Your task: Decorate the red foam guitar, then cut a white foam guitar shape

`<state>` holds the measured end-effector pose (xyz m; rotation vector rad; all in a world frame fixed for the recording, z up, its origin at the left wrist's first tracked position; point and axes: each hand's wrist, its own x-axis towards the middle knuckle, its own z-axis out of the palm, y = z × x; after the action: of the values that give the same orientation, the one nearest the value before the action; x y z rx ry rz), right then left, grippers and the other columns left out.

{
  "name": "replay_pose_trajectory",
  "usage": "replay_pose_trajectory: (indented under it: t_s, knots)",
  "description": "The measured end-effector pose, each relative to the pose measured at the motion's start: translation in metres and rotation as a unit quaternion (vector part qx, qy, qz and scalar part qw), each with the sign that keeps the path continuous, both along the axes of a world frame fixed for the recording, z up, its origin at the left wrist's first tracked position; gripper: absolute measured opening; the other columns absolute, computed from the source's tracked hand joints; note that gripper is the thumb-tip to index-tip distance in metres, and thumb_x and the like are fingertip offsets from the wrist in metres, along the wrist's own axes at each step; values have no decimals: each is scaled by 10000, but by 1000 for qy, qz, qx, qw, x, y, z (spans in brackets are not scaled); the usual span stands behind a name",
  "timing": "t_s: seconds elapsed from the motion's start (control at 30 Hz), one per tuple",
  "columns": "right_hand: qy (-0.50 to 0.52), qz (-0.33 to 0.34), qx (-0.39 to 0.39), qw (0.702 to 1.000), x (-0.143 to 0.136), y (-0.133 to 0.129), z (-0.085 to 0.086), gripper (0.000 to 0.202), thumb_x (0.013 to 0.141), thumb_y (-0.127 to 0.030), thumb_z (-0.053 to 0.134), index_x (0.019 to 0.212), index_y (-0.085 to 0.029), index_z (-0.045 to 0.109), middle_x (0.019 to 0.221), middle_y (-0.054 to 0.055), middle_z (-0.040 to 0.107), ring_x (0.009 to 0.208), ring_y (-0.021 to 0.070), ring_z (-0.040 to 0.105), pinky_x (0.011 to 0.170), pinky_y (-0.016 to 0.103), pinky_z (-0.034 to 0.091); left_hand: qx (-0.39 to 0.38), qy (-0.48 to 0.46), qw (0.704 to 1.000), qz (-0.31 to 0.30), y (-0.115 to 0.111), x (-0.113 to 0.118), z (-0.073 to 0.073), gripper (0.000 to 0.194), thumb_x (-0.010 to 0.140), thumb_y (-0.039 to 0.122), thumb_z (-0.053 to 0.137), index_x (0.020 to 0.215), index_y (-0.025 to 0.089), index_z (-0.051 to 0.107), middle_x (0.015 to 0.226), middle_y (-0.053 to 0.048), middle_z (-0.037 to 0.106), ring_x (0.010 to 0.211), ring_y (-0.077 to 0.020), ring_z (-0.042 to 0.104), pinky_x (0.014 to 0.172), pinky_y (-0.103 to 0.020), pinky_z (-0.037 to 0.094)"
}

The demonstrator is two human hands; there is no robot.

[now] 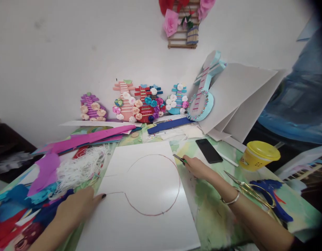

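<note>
A white board [147,233] lies on the table, bearing a drawn round outline with two straight lines leading off to the left. My left hand [76,205] is at the board's left edge, one dark-nailed digit pressed on top beside the lower line. Its other fingers are mostly hidden, and it seems to grip the edge. Just off the board's right edge, my right hand [196,167] is closed round a utility knife [179,158] with a green part, blade extended and pointing left toward the outline. The blade sits at or just above the board's edge.
Right of the board are a black phone [208,150], gold-handled scissors [251,191] and a yellow lidded tub [259,157]. White string [82,167] and coloured paper [46,170] heap at left. Flower-decorated lute shapes [145,104] and leaning boards [234,94] stand along the wall.
</note>
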<state>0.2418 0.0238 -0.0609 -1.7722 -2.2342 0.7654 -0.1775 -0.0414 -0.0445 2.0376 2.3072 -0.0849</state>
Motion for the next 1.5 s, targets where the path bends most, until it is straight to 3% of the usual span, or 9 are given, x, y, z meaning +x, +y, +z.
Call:
replay_pose_trajectory:
  t_s: [0.1,0.2,0.27,0.4,0.5,0.6,0.97,1.23,1.5]
  knots:
    - [-28,16,35,999,-7,9,-4,440,924,-184,360,1362,-209,407,802,86,652,625,197,573,576,252,339,19,38,996,-77,14,45,15,417,870,431,387,857,101,642,926,-211,665,920,-358,631,802,-464,487]
    - [-51,64,70,994,-14,18,-6,551,929,-181,337,1465,-305,299,927,78,685,738,208,615,643,250,365,47,0,978,-202,33,114,13,320,897,320,430,1003,94,629,1092,-187,642,1044,-287,593,923,-400,457]
    - [-57,90,88,990,-18,21,-8,557,931,-194,342,1472,-319,291,1008,79,689,815,209,632,680,249,381,53,-5,958,-283,44,157,-2,323,888,269,468,1114,84,606,1219,-204,596,1142,-298,554,967,-415,446]
    - [-77,114,101,985,-25,21,-13,582,928,-175,344,1490,-292,252,1021,93,690,871,208,637,718,257,389,62,-25,947,-315,56,204,-47,496,876,315,523,1304,67,496,1402,-222,447,1320,-329,397,1069,-473,368]
    - [-106,119,105,982,-28,20,-16,588,932,-170,323,1497,-300,221,984,100,687,847,215,636,707,269,385,126,-55,939,-316,58,207,-74,494,921,349,411,1336,89,476,1423,-214,423,1342,-340,363,1078,-532,344]
    - [-121,126,103,979,-29,22,-17,568,949,-209,313,1499,-307,206,956,102,680,827,214,629,691,266,378,160,-77,932,-317,57,203,-83,502,922,361,381,1336,95,479,1410,-205,446,1332,-337,378,1081,-532,341]
    - [-153,144,103,972,-31,23,-15,563,956,-208,291,1495,-342,196,821,66,635,697,192,588,621,257,349,134,-91,934,-319,57,202,-78,543,930,371,343,1348,42,450,1431,-210,417,1348,-344,346,1102,-528,301]
    - [-172,147,104,969,-34,25,-19,640,915,-148,318,1503,-336,147,886,87,640,729,202,606,627,267,360,140,-79,934,-320,58,203,-82,540,934,362,337,1347,35,455,1427,-204,424,1345,-343,353,1098,-530,315]
    - [-259,165,106,946,-44,31,-11,667,876,-131,372,1490,-313,185,843,86,655,713,214,626,570,254,332,131,-80,938,-311,57,204,-84,535,945,373,328,1356,53,451,1440,-163,425,1363,-318,326,1121,-519,279]
